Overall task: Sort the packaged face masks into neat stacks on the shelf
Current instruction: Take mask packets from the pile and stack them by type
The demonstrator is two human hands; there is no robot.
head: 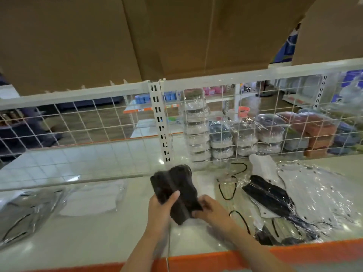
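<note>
A black packaged mask (176, 191) is held above the white shelf (98, 232) by both hands. My left hand (161, 207) grips its left side, thumb on top. My right hand (210, 210) pinches its lower right corner. To the right lies a loose pile of packaged masks (306, 195), white and black, in clear wrap. On the left a white packaged mask (94, 199) lies flat, and a grey packaged mask (25, 214) sits at the far left.
A white wire grid fence (98, 122) backs the shelf, with an upright post (160, 122). Behind it stand stacks of wrapped goods (198, 130). Cardboard boxes (157, 36) hang overhead. An orange strip (216, 260) edges the shelf front.
</note>
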